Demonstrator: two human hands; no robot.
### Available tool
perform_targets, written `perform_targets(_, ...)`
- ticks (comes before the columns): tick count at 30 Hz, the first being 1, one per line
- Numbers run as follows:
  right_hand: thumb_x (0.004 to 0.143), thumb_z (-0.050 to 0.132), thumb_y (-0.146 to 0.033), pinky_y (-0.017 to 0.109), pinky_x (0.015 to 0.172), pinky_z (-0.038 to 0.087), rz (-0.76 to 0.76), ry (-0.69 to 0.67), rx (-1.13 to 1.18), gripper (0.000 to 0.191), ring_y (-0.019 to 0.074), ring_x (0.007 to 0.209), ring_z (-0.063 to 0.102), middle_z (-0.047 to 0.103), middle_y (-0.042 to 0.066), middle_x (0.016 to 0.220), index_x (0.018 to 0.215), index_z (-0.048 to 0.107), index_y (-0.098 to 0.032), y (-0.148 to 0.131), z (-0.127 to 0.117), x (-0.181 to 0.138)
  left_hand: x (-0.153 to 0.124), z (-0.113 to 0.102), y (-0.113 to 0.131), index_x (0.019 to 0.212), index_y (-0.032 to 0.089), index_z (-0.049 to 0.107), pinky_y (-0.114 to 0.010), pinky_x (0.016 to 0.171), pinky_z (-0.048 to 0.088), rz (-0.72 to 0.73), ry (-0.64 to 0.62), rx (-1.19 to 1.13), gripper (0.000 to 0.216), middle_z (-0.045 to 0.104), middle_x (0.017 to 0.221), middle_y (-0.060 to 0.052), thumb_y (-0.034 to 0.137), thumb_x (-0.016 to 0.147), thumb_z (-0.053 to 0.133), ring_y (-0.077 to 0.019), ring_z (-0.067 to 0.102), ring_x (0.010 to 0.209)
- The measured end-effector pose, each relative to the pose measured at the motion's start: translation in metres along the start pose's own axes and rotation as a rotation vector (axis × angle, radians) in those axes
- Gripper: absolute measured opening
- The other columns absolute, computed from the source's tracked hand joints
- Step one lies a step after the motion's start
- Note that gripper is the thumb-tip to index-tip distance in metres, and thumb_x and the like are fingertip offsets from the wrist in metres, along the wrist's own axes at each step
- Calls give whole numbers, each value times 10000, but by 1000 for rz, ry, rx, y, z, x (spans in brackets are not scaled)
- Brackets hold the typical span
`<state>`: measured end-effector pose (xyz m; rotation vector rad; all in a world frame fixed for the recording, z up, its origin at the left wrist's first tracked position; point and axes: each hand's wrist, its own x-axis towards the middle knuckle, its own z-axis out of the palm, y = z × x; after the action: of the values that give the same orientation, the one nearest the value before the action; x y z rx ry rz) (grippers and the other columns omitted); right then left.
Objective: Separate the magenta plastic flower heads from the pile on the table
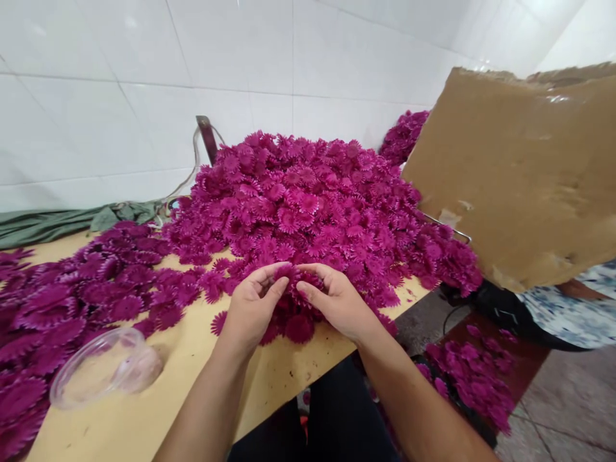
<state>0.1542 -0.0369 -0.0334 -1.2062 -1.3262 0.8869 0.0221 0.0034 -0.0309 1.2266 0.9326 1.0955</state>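
A large heap of magenta fabric flower heads [312, 205] lies on the yellow table [144, 417]. At its near edge my left hand [250, 308] and my right hand [337, 301] meet, fingers pinched together on one magenta flower piece [293, 277]. More loose flower pieces sit under and just below both hands. A flatter spread of darker purple petal layers [72, 301] covers the table's left side.
A clear plastic cup [106, 366] lies on its side near the front left. A large cardboard sheet [520, 173] stands at the right. Green cloth [62, 221] lies along the white tiled wall. Fallen flowers [471, 378] lie on the floor, beside another person's patterned clothing [572, 308].
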Motion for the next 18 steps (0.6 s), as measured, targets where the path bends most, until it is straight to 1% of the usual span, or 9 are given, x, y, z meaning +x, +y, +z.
perform_targets(2, 746, 563, -284, 273, 700, 449, -3, -25, -5, 206, 145, 812, 562, 627, 42, 871, 912, 593, -165, 0, 1, 0, 0, -2, -1, 791, 156, 642, -262, 660, 483, -18, -1, -23, 391, 676, 746, -24, 408, 509, 741, -142, 595, 689)
perform_targets(5, 756, 551, -275, 273, 697, 455, -1, -58, -39, 164, 146, 795, 575, 632, 32, 816, 856, 608, -159, -2, 1, 0, -1, -5, -3, 672, 154, 593, -211, 526, 423, -59, -23, -44, 347, 585, 568, 32, 447, 532, 718, -91, 499, 527)
perform_targets(8, 744, 564, -263, 291, 728, 457, 9, -50, -77, 203, 157, 821, 579, 640, 49, 861, 906, 611, -150, -6, 2, 1, 0, -5, -6, 590, 160, 528, -189, 447, 336, -49, -33, 5, 367, 470, 486, 66, 495, 571, 677, -61, 381, 452)
perform_targets(10, 737, 574, -263, 304, 755, 455, 20, -57, -95, 250, 164, 845, 579, 643, 63, 920, 956, 610, -147, -9, 2, 3, 0, -5, -7, 556, 165, 495, -192, 424, 291, -33, -17, 60, 396, 405, 467, 76, 530, 590, 645, -56, 323, 438)
perform_targets(12, 733, 581, -260, 304, 764, 454, 32, -91, -90, 273, 162, 847, 579, 643, 64, 945, 981, 610, -149, -10, 2, 5, 1, -4, -8, 540, 170, 477, -201, 431, 280, -25, -24, 115, 423, 380, 469, 74, 563, 595, 622, -63, 315, 449)
perform_targets(15, 735, 570, -240, 281, 731, 456, 37, -173, -28, 219, 141, 787, 578, 649, 42, 874, 929, 620, -152, -9, 3, 9, 2, -3, -8, 525, 179, 455, -214, 462, 299, -23, -74, 152, 456, 386, 478, 63, 608, 598, 590, -78, 341, 474)
perform_targets(18, 722, 570, -242, 257, 680, 444, 25, -164, 22, 136, 120, 707, 554, 623, 12, 763, 816, 614, -154, -6, 4, 11, 2, -3, -8, 494, 186, 433, -217, 445, 269, -19, -82, 160, 483, 360, 454, 64, 636, 616, 558, -75, 309, 448)
